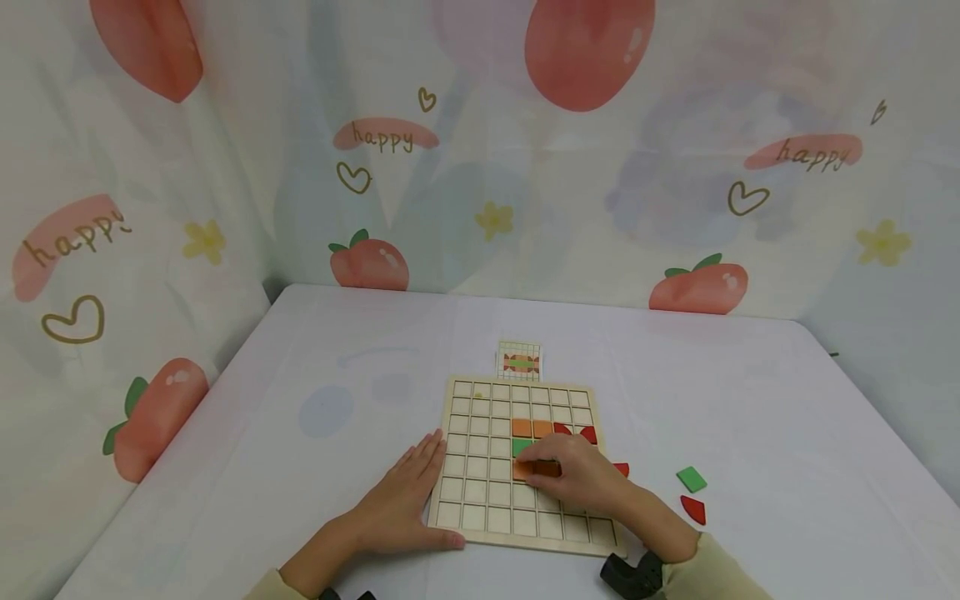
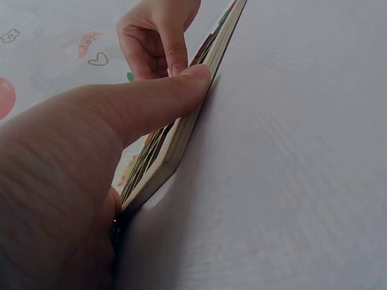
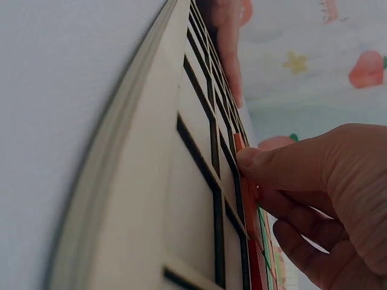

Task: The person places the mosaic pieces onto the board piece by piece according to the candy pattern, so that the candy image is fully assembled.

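Board (image 1: 474,467) and card (image 1: 519,361) were set on the white worktop (image 1: 225,500), the card just past the board's far edge, beyond both grips, presumably so that its printed pattern could be kept in sight. The left grip (image 1: 401,500) was unclenched and grasped nothing: its fingers were laid along the board's left edge and its thumb was rested on the near edge, probably so that sliding was prevented. In the right grip (image 1: 581,475), an orange tile (image 1: 521,471) was apparently pinched at its cell, a fingertip hold being suited to so thin a piece. Just beyond those fingertips, a green tile (image 1: 521,447) was seated; farther beyond, two orange tiles (image 1: 522,428) and two red pieces (image 1: 588,434) were lined up. To the right of that grip, a loose green tile (image 1: 692,479) and a loose red piece (image 1: 693,509) were laid off the board, presumably for easy reach.
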`<move>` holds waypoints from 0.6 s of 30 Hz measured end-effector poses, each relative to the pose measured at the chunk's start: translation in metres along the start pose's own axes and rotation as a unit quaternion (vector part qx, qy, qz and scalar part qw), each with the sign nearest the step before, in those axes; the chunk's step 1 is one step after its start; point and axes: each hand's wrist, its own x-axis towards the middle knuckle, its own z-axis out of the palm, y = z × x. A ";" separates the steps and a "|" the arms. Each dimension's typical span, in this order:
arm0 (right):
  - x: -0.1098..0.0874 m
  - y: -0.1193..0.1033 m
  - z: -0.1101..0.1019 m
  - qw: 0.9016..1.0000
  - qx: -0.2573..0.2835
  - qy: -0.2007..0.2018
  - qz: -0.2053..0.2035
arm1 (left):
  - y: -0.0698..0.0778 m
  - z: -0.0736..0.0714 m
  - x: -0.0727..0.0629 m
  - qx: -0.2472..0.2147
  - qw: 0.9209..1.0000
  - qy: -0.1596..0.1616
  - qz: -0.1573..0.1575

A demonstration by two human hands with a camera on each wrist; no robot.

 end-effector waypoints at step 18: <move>-0.025 0.005 -0.025 0.999 -0.028 0.019 0.029 | 0.001 0.001 0.000 -0.008 1.000 -0.005 -0.007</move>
